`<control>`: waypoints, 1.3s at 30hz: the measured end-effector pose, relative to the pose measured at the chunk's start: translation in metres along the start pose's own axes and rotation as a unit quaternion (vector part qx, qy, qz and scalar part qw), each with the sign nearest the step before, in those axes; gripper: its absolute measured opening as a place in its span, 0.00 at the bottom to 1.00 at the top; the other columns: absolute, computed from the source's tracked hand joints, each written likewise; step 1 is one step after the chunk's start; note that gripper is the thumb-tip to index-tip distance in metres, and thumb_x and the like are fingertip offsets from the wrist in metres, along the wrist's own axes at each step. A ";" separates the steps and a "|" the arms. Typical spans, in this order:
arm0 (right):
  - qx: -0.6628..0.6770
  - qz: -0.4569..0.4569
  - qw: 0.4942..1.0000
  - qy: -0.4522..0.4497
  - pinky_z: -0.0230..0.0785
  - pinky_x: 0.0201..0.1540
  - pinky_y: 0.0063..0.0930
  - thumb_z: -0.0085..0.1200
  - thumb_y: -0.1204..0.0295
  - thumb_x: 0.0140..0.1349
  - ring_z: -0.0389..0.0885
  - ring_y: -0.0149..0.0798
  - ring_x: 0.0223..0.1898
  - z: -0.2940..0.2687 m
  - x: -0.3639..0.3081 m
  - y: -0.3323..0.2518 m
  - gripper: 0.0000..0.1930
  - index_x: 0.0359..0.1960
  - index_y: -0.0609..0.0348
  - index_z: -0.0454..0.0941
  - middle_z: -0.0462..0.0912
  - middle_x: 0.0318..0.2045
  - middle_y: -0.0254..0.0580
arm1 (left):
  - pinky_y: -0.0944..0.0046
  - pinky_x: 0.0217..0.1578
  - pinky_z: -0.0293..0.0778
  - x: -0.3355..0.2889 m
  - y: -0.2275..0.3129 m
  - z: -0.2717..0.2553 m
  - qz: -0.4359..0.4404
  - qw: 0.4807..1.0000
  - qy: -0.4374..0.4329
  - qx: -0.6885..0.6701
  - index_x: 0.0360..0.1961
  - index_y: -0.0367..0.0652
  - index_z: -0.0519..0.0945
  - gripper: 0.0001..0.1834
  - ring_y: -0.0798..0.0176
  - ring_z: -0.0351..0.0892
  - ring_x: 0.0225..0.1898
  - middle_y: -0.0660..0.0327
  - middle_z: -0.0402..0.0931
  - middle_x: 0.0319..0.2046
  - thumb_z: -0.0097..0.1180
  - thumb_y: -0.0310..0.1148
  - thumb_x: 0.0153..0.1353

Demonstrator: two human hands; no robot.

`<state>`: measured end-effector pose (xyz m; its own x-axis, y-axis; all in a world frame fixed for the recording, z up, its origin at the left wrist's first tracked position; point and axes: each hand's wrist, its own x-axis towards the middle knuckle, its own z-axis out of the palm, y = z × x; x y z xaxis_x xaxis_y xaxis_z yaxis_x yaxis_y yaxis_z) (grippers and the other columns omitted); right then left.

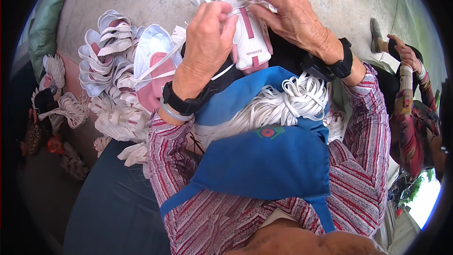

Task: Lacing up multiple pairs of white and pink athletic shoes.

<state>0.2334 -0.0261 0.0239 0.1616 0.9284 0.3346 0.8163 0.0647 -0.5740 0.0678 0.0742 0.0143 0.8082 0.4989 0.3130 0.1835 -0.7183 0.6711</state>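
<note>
A white and pink shoe upper (246,42) lies over my lap, its toe end pointing toward me. My left hand (205,42) is closed at its left side, thumb and fingers pinched at a white shoelace (240,4) that crosses the upper. From the right, my right hand (292,16) pinches the same lace near its eyelets. Another length of lace hangs from beside my left hand down to the left. A thick tied bundle of white laces (302,97) rests in the fold of my blue apron (264,165).
Many white and pink shoe uppers (113,42) are stacked at my left, with a loose pink and white piece (158,73) beside them. A green sack (45,35) and more lace bundles (71,109) lie farther left. Another person (415,113) sits at the right, hands together.
</note>
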 end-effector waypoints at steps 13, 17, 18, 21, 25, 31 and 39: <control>0.077 -0.016 0.994 -0.080 0.73 0.38 0.33 0.53 0.75 0.58 0.79 0.48 0.34 0.001 -0.001 -0.007 0.10 0.41 0.62 0.76 0.75 0.38 0.47 | 0.55 0.30 0.74 0.012 0.000 -0.026 0.050 0.977 -0.174 0.115 0.34 0.35 0.68 0.06 0.47 0.78 0.30 0.48 0.68 0.31 0.49 0.23 0.55; 0.116 -0.070 0.985 -0.108 0.72 0.36 0.39 0.52 0.72 0.58 0.77 0.52 0.32 0.016 0.001 -0.017 0.09 0.39 0.60 0.75 0.74 0.34 0.47 | 0.62 0.30 0.68 0.010 0.007 -0.049 -0.081 0.979 -0.173 -0.066 0.33 0.38 0.69 0.05 0.56 0.73 0.27 0.52 0.70 0.25 0.50 0.26 0.58; 0.115 -0.070 0.985 -0.106 0.72 0.36 0.39 0.52 0.72 0.58 0.77 0.52 0.32 0.016 0.001 -0.012 0.09 0.39 0.60 0.75 0.74 0.34 0.47 | 0.65 0.30 0.68 0.006 0.003 -0.041 -0.061 0.983 -0.154 -0.073 0.35 0.37 0.72 0.06 0.63 0.72 0.27 0.57 0.71 0.26 0.51 0.29 0.60; 0.105 -0.129 0.983 -0.072 0.73 0.31 0.33 0.51 0.71 0.60 0.79 0.42 0.29 0.005 0.008 -0.021 0.08 0.38 0.60 0.76 0.76 0.29 0.43 | 0.65 0.36 0.69 0.002 0.004 -0.042 -0.115 0.979 -0.108 -0.131 0.40 0.36 0.73 0.09 0.56 0.75 0.33 0.55 0.73 0.26 0.50 0.30 0.61; 0.395 0.153 0.889 -0.177 0.71 0.23 0.21 0.50 0.67 0.63 0.78 0.26 0.22 -0.054 0.028 -0.090 0.10 0.36 0.62 0.79 0.77 0.23 0.39 | 0.76 0.34 0.65 -0.001 0.018 -0.062 -0.169 0.909 0.056 -0.377 0.51 0.35 0.69 0.14 0.72 0.69 0.28 0.57 0.77 0.35 0.44 0.31 0.67; 0.358 0.145 0.920 -0.068 0.68 0.21 0.17 0.49 0.68 0.65 0.73 0.22 0.18 -0.013 0.029 -0.046 0.12 0.42 0.61 0.80 0.75 0.18 0.30 | 0.74 0.17 0.74 -0.004 0.022 -0.051 -0.173 0.857 0.118 -0.471 0.52 0.32 0.66 0.16 0.79 0.64 0.14 0.53 0.78 0.36 0.43 0.31 0.67; 0.558 0.282 0.780 -0.041 0.68 0.24 0.14 0.51 0.70 0.64 0.73 0.22 0.20 0.004 0.023 -0.064 0.16 0.48 0.71 0.73 0.75 0.21 0.32 | 0.75 0.12 0.69 -0.010 0.018 -0.043 -0.242 0.761 0.112 -0.591 0.43 0.35 0.70 0.11 0.79 0.61 0.13 0.58 0.75 0.32 0.48 0.32 0.66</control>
<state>0.1830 -0.0075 0.0652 0.2473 0.9418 -0.2279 -0.3687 -0.1261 -0.9209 0.0387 0.0772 0.0522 0.6664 0.7312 -0.1459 -0.3095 0.4493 0.8381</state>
